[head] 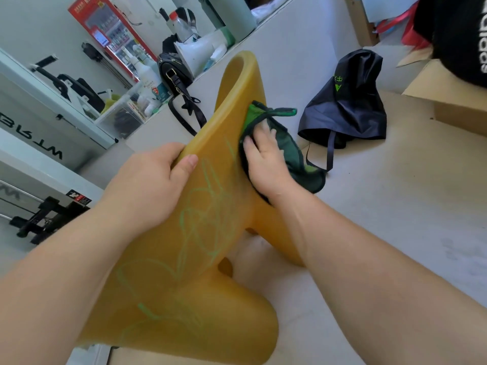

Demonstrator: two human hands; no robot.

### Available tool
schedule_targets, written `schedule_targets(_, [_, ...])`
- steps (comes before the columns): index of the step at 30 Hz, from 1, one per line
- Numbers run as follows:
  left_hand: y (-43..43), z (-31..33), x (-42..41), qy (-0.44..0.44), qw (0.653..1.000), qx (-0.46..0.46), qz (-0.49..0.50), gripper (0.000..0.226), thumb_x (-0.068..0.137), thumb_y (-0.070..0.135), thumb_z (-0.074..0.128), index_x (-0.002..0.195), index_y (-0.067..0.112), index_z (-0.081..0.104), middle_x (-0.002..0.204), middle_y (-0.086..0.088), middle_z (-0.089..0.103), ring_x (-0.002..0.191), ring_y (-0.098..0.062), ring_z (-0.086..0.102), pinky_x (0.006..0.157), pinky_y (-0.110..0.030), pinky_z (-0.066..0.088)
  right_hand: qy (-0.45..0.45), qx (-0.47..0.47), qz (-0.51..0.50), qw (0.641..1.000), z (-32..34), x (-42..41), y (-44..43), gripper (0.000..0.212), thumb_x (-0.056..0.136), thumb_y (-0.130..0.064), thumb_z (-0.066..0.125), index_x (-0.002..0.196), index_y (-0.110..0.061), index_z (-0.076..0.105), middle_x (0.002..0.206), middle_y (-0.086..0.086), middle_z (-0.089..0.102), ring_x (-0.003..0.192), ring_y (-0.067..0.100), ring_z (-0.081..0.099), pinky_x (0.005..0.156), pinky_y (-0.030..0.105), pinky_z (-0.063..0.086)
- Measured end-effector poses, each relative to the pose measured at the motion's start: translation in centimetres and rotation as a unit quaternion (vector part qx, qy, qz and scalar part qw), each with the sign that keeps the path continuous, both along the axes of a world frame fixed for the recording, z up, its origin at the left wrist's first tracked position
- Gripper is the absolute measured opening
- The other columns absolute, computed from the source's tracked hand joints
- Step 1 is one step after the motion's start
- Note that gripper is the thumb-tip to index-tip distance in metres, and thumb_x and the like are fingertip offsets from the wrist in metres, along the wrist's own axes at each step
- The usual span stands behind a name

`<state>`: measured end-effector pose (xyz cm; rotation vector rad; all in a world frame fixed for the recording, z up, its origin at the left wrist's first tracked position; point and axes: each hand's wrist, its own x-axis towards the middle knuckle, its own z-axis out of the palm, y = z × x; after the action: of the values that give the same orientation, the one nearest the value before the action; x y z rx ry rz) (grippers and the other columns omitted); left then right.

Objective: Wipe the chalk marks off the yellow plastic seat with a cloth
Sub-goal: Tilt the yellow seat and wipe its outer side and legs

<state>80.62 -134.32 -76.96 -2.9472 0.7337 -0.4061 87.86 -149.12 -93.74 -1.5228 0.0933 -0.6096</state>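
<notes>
From the head camera, the yellow plastic seat stands tilted up on the pale floor, its curved surface facing the person and its far end rising toward the upper middle of the view. Green chalk marks loop across the middle and lower part of the seat in scribbled lines; the stretch of plastic near the top looks bare of them.

The left hand grips the left edge of the seat, fingers wrapped behind the rim and the thumb lying across the front, so they are clamped on the seat. The right hand presses flat on a dark green cloth against the seat's right side, fingers spread slightly apart over the cloth, not curled around it. The cloth has a brighter green patch at its upper end and hangs off the seat's edge.

On the floor to the right, well apart from the seat, lies a dark drawstring bag. A cardboard box sits at the far right. Behind the seat a black handbag rests beside a white megaphone
</notes>
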Motion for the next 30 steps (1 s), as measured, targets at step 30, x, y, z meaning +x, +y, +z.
schedule_targets(30, [-2.4, 0.5, -0.1, 0.062, 0.997, -0.014, 0.041, 0.036, 0.101, 0.050, 0.030, 0.103, 0.021, 0.052, 0.076, -0.005, 0.058, 0.070, -0.022, 0.057, 0.068, -0.042, 0.049, 0.325, 0.097, -0.038, 0.940, -12.0, 0.7, 3.8, 0.057, 0.109, -0.043, 0.012, 0.162, -0.023, 0.017, 0.173, 0.007, -0.002, 0.157, 0.039, -0.009, 0.124, 0.059, -0.001])
